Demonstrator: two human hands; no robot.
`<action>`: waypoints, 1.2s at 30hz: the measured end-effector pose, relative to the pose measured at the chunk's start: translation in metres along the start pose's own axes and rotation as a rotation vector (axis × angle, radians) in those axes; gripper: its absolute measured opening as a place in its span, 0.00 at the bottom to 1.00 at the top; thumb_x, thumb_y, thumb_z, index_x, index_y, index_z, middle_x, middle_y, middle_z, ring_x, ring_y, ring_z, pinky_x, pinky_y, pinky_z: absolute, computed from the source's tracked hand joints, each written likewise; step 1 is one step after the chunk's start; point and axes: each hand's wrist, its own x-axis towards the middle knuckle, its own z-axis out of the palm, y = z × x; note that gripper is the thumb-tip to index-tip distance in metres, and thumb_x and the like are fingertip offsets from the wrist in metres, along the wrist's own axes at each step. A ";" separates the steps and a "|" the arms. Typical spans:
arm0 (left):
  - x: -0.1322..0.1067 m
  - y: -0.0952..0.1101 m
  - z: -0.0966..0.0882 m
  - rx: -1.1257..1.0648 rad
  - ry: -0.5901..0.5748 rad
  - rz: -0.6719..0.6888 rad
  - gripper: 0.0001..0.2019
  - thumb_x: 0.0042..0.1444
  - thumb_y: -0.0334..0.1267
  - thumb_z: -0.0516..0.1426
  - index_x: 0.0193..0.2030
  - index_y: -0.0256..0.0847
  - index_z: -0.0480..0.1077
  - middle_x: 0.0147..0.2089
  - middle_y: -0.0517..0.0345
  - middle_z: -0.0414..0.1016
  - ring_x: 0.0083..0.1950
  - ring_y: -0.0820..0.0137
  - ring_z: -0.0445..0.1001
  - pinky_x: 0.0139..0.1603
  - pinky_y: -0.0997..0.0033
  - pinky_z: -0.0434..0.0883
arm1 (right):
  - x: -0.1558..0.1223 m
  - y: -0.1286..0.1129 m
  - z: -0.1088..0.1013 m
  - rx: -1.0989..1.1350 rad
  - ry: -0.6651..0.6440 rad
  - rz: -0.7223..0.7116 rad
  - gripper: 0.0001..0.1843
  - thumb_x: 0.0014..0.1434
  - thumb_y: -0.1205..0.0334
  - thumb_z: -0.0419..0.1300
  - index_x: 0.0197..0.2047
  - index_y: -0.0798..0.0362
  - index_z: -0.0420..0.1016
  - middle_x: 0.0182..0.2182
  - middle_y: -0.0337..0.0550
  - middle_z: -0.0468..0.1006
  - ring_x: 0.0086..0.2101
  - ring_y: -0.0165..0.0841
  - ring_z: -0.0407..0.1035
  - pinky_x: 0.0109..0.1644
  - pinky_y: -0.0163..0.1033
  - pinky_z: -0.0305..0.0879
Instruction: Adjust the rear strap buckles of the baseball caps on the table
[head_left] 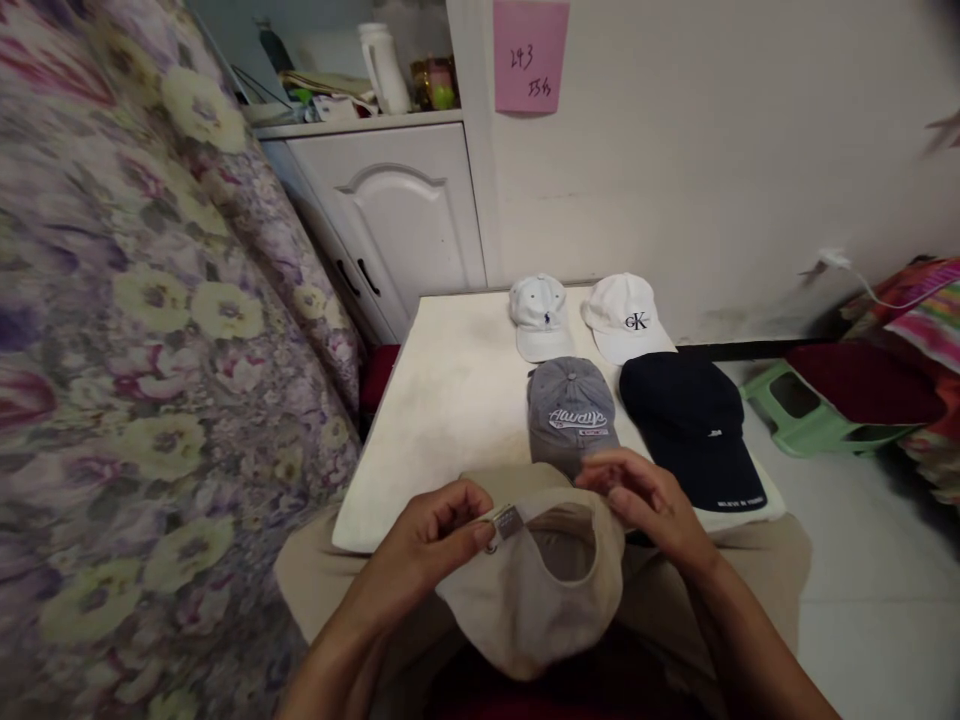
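Observation:
Over my lap, at the table's near edge, is a beige baseball cap [517,610] with its rear opening and a small grey label facing me. My left hand [442,530] pinches the cap's edge beside the label. On the other side, my right hand [645,495] is at the cap's rim with its fingers curled; the fingertips are partly hidden, but the rim seems to be between them. Just beyond lies a grey cap [571,400] with white lettering. A dark navy cap [682,410] rests to its right, its brim pointing toward me.
Behind these, a pale cap [538,305] and a white cap [622,305] lie on the cream table [442,390]. A floral curtain [172,350] hangs at left. A green stool [814,410] stands right; a white cabinet [397,200] is behind.

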 end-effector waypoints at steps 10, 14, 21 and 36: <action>0.013 0.008 0.023 -0.138 -0.021 0.047 0.09 0.50 0.41 0.66 0.34 0.39 0.74 0.30 0.60 0.73 0.31 0.71 0.67 0.32 0.75 0.61 | 0.025 -0.034 0.039 -0.342 -0.166 -0.341 0.13 0.61 0.62 0.64 0.50 0.47 0.76 0.38 0.41 0.79 0.41 0.35 0.74 0.45 0.42 0.72; 0.010 0.012 0.020 -0.101 -0.036 0.014 0.12 0.48 0.42 0.67 0.37 0.39 0.76 0.32 0.57 0.74 0.31 0.69 0.67 0.30 0.75 0.60 | 0.023 -0.022 0.040 -0.315 -0.097 -0.340 0.10 0.63 0.61 0.63 0.48 0.48 0.76 0.38 0.41 0.80 0.40 0.35 0.75 0.43 0.41 0.71; 0.011 0.005 0.015 -0.056 -0.073 -0.062 0.13 0.51 0.46 0.65 0.32 0.38 0.74 0.27 0.61 0.68 0.29 0.72 0.63 0.29 0.75 0.58 | 0.026 -0.024 0.040 -0.369 -0.108 -0.383 0.10 0.64 0.65 0.61 0.49 0.48 0.74 0.40 0.43 0.77 0.43 0.35 0.73 0.46 0.43 0.71; 0.015 0.010 0.025 -0.005 -0.098 -0.025 0.14 0.58 0.47 0.60 0.32 0.37 0.69 0.28 0.63 0.63 0.29 0.75 0.58 0.29 0.75 0.55 | 0.048 -0.060 0.027 -0.445 -0.417 -0.344 0.14 0.53 0.78 0.59 0.39 0.52 0.68 0.45 0.45 0.70 0.41 0.33 0.67 0.46 0.41 0.68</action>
